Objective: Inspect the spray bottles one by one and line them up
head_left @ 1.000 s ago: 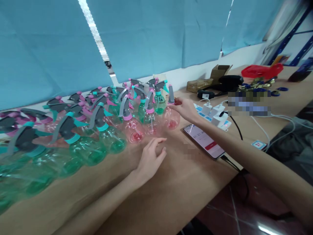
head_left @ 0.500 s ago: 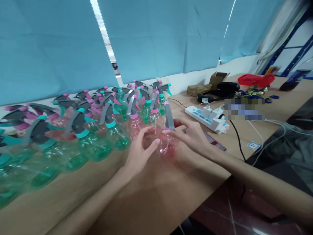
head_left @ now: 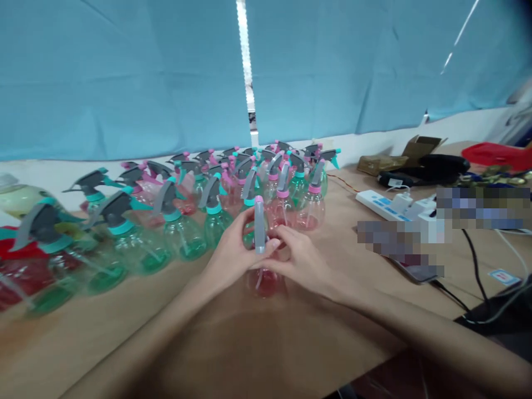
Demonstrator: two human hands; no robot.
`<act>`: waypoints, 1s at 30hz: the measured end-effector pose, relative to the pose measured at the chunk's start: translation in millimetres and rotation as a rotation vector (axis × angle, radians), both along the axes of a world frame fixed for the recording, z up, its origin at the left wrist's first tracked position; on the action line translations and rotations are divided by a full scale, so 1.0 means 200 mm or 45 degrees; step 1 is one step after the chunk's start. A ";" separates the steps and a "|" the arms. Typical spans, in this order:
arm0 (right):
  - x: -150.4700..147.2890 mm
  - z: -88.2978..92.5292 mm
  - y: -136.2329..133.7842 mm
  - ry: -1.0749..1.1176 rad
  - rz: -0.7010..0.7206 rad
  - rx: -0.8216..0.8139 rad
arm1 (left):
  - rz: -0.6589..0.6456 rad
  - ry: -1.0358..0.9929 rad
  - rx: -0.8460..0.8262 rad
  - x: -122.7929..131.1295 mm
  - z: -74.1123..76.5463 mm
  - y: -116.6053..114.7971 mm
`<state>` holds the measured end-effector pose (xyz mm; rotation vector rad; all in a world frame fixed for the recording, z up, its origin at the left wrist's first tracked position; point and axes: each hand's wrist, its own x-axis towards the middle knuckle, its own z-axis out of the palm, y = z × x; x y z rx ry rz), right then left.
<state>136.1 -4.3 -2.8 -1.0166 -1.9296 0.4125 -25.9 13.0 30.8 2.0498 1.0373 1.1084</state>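
A clear pink spray bottle (head_left: 266, 284) with a grey trigger stands upright on the table in front of the rows. My left hand (head_left: 235, 244) is closed around its neck from the left, the thumb reaching across below the grey lever. From the right, my right hand (head_left: 301, 257) wraps the same neck, thumb and fingers meeting the left thumb. Its collar is hidden behind my fingers. Just behind stand a pink bottle with a pink collar (head_left: 284, 208) and another pink one (head_left: 312, 210). A green spray bottle (head_left: 218, 224) stands left of my hands.
Several green and pink spray bottles fill the table's back and left side, including a green one (head_left: 185, 238). A white power strip (head_left: 380, 205) with plugs, a phone (head_left: 415, 270), cables, and an opened cardboard box (head_left: 421, 147) lie to the right. A blue curtain (head_left: 166, 83) hangs behind.
The view has turned left. The held pink bottle has moved left relative to the rows. My left hand, apart from the bottle before, now closes round its neck along with my right.
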 end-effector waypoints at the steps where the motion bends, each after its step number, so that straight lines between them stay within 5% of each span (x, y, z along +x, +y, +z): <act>1: -0.04 0.00 -0.01 -0.073 -0.018 0.015 | 0.010 0.003 0.018 -0.02 0.01 -0.01; 11: -0.24 -0.07 -0.06 -0.352 -0.048 0.058 | -0.052 -0.179 0.009 -0.10 -0.02 -0.03; 16: -0.08 -0.11 -0.01 -0.462 0.216 -0.023 | -0.023 -0.144 0.063 -0.11 -0.02 -0.03; 24: 0.19 -0.33 0.12 -0.586 0.202 -0.057 | 0.047 -0.064 0.148 -0.11 -0.02 -0.03; 30: 0.17 -0.33 0.15 -0.617 0.179 -0.064 | 0.087 -0.042 0.185 -0.11 0.00 -0.05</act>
